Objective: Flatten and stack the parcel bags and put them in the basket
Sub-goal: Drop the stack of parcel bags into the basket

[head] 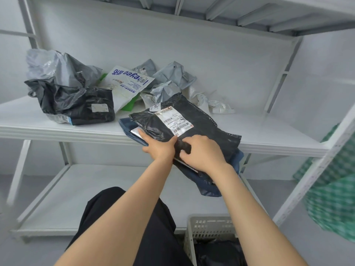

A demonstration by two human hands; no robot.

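A pale grey perforated plastic basket (209, 226) is seen at the bottom of the view, beside the person's black-clad leg, and dark crumpled plastic (217, 252) is held inside it. At the front edge of the white metal shelf (269, 131), a flat black plastic parcel bag (201, 120) is laid on top of a dark blue plastic parcel bag (207, 187), with a thin white layer (134, 132) shown between them. The stack overhangs the shelf edge. The long axis of the black bag is set diagonally, from far left to near right. A white shipping label (172, 120) with a barcode is stuck toward its far end, but the print is too small to be read. The left hand (158, 147) is laid on the stack's left edge, fingers straight and index finger extended. The near edge of the black bag is pinched by the right hand (202, 153), its fingers curled over it. Farther back on the shelf, crumpled grey plastic bags (63, 68), a crumpled black bag (76, 104) and a white bag with upside-down blue lettering (128, 79) are heaped. A green checked bag (334, 198) is seen at the right.
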